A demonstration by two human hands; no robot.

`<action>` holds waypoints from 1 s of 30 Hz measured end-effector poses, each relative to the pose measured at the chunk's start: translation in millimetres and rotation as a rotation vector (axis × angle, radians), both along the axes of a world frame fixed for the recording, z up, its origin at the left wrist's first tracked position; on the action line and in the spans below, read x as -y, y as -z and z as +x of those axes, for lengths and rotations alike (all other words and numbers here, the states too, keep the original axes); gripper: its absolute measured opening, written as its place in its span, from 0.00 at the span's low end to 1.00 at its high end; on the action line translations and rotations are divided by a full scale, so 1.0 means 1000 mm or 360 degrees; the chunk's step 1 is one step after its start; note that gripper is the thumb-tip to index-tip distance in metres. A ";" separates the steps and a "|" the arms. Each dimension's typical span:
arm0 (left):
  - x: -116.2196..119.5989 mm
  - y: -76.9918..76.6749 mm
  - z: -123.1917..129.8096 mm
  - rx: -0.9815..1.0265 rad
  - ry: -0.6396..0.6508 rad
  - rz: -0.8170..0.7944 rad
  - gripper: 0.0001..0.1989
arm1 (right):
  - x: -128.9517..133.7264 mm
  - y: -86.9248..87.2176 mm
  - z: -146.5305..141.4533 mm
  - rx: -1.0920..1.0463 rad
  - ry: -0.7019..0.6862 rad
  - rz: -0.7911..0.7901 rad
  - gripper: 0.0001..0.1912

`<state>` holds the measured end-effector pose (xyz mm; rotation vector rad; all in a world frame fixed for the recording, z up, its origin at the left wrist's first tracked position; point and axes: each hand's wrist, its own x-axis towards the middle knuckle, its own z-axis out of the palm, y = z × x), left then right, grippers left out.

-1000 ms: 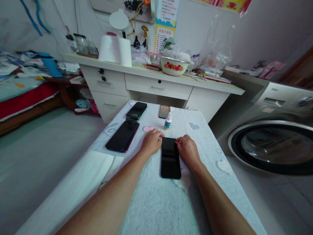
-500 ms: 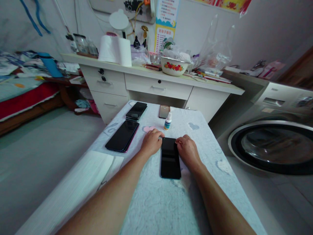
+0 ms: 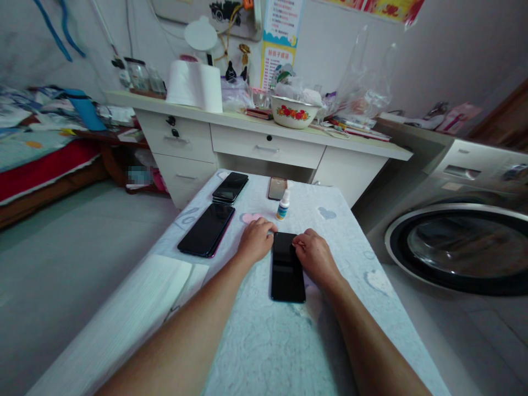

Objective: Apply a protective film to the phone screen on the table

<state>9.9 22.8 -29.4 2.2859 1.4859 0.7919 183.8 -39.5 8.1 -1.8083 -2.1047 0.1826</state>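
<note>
A black smartphone point(image 3: 287, 275) lies screen up on the cloth-covered table, its long side pointing away from me. My left hand point(image 3: 256, 241) rests with curled fingers against its upper left corner, the fingertips at the edge. At the upper right, my right hand point(image 3: 313, 250) has its fingertips pinched together over the screen; whatever is between them is too small to make out. Just beyond the phone stands a small white spray bottle point(image 3: 282, 208) with a blue and orange label. Behind it lies a brownish phone or phone case point(image 3: 278, 188).
Left of my hands lie a dark phone stack point(image 3: 207, 230) and, farther back, another phone stack point(image 3: 230, 187). White folded paper or cloth point(image 3: 152, 280) covers the table's left edge. Ahead stands a white desk point(image 3: 264, 148) bearing a flowered bowl point(image 3: 293, 113); a washing machine point(image 3: 466, 242) stands right.
My right hand has shifted slightly left, its fingertips moving from the phone's right edge onto the screen. My left hand, the phone and the bottle stay where they were.
</note>
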 end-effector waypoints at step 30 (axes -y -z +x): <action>0.002 -0.004 -0.001 0.0017 0.0019 -0.0023 0.14 | -0.005 0.008 0.007 -0.0224 0.0127 0.0116 0.09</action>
